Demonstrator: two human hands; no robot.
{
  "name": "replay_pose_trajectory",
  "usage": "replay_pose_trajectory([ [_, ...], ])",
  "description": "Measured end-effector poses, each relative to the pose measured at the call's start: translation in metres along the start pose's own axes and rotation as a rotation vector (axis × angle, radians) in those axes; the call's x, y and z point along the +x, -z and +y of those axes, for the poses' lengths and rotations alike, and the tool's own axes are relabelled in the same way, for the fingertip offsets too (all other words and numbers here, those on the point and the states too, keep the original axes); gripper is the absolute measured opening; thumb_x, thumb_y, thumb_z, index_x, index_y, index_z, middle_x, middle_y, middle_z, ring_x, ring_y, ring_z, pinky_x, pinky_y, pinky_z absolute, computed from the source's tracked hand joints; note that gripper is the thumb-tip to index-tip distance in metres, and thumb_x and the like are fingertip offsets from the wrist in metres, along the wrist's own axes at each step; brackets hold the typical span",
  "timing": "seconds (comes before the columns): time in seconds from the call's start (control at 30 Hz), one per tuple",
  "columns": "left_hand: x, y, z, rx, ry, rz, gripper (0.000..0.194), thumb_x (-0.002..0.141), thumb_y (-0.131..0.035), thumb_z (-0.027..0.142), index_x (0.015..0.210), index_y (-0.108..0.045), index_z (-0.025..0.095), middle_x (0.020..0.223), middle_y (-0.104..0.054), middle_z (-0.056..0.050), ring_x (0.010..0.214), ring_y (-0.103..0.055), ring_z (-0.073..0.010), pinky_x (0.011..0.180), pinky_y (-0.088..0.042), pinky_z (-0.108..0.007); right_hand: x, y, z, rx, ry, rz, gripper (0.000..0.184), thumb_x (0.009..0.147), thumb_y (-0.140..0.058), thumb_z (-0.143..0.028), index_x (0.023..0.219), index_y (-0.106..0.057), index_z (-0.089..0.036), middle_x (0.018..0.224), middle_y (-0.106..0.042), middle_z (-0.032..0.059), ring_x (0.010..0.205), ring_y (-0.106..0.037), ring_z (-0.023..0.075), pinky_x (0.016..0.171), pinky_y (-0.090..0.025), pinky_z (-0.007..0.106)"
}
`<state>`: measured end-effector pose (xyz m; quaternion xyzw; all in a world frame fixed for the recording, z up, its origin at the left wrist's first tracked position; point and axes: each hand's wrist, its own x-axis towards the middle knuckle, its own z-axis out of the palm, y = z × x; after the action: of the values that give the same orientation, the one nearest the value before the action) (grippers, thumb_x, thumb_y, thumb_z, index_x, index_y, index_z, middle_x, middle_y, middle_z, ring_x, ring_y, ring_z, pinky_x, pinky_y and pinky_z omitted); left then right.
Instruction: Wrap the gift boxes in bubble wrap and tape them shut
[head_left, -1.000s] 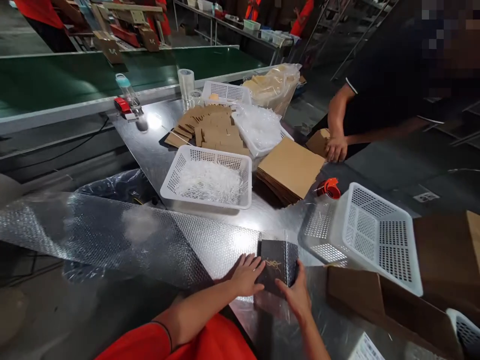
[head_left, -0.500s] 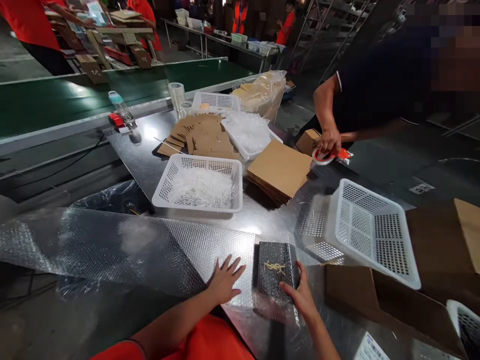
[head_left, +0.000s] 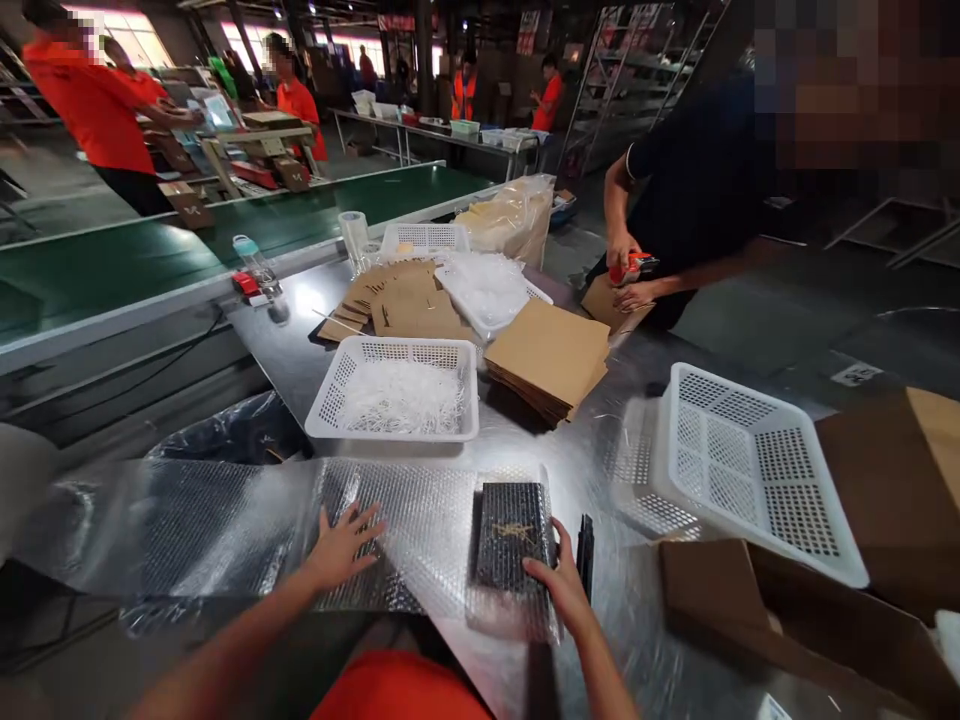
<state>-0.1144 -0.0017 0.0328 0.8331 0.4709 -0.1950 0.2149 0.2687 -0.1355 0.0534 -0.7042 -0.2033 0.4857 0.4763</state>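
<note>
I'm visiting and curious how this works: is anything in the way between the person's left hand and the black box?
Nothing raised is visible there; only bubble wrap lies between the left hand and the black box. The wrap also covers the box, which the right hand holds.

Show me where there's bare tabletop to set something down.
Bare tabletop: between cardboard stack, black box and white basket at right, past the dark strip; also far left, between bottle and shred basket. Crowded: back centre, cardboard pieces and heaped white filler; front left, bubble wrap by the left hand.
</note>
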Motion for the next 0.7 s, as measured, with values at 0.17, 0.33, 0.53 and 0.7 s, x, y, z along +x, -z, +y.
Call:
replay_pose_trajectory([
  [0.17, 0.007, 0.014, 0.001, -0.013, 0.016, 0.029, 0.059, 0.092, -0.055, 0.037, 0.15, -0.047, 0.035, 0.161, -0.041, -0.007, 0.147, -0.031, -0.0452, 0.113, -0.001, -0.079, 0.012, 0.012, 0.016, 0.053, -0.036, -0.041, 0.101, 0.057, -0.079, -0.045, 0.145, -0.036, -0.022, 0.1, -0.073, 0.0067, 0.095, -0.071, 0.0318, 0.092, -0.053, 0.047],
  [0.33, 0.023, 0.023, 0.039, 0.04, 0.139, 0.059, 0.052, 0.092, -0.054, 0.032, 0.143, -0.057, 0.022, 0.145, -0.057, -0.018, 0.142, -0.041, -0.0432, 0.117, -0.006, -0.074, 0.024, 0.025, 0.029, 0.079, -0.045, -0.034, 0.087, 0.055, -0.077, -0.043, 0.135, -0.051, -0.02, 0.109, -0.074, 0.0078, 0.103, -0.07, 0.031, 0.097, -0.052, 0.045],
  [0.53, 0.044, 0.024, 0.139, -0.041, -0.139, 0.126, 0.058, 0.095, -0.051, 0.025, 0.152, -0.044, 0.022, 0.161, -0.039, -0.014, 0.148, -0.037, -0.0305, 0.123, -0.025, -0.053, 0.028, 0.019, 0.029, 0.031, 0.036, -0.039, 0.068, 0.052, -0.07, -0.037, 0.117, -0.066, -0.018, 0.1, -0.075, 0.0079, 0.097, -0.069, 0.0306, 0.093, -0.052, 0.042],
  [0.7, 0.059, 0.023, 0.213, -0.054, -0.381, 0.128, 0.06, 0.093, -0.06, 0.029, 0.151, -0.045, 0.031, 0.166, -0.032, -0.009, 0.152, -0.029, -0.0353, 0.122, -0.023, -0.062, 0.028, 0.012, 0.026, -0.002, 0.053, -0.033, 0.068, 0.052, -0.063, -0.035, 0.118, -0.064, -0.017, 0.099, -0.076, 0.0076, 0.092, -0.07, 0.0302, 0.088, -0.054, 0.041],
])
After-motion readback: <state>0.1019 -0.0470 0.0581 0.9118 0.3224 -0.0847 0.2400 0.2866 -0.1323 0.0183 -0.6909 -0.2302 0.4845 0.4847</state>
